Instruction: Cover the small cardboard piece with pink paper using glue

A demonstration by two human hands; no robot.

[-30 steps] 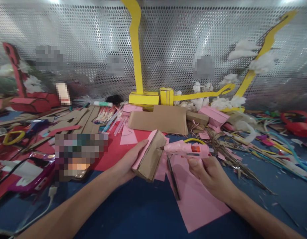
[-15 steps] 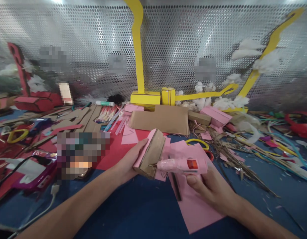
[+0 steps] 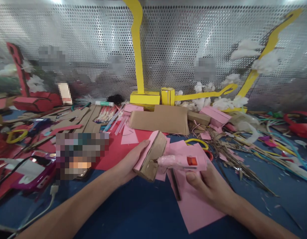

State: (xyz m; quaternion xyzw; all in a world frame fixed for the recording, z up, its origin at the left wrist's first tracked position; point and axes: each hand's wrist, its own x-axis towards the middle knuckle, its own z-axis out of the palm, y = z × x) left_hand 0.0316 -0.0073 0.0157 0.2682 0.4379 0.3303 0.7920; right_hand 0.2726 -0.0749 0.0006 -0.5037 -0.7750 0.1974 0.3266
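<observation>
– Two things gripped, one per hand?
– Yes. Clasped in the left hand point(image 3: 130, 163), along its right side, under the thumb: a tilted oblong block of brown cardboard and pink paper point(image 3: 153, 149).
– And in the right hand point(image 3: 208, 182)?
– Held in curled fingers: a pink pistol-shaped glue gun point(image 3: 175, 161), aimed leftward at the brown face; contact hard to confirm.
– Beneath?
– Flat pink paper sheet point(image 3: 198, 205), dark blue tabletop point(image 3: 133, 212).

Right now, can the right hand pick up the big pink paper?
Probably not: the right hand grips the glue gun. The pink paper lies close below, though, so an empty hand could likely reach it.
</observation>
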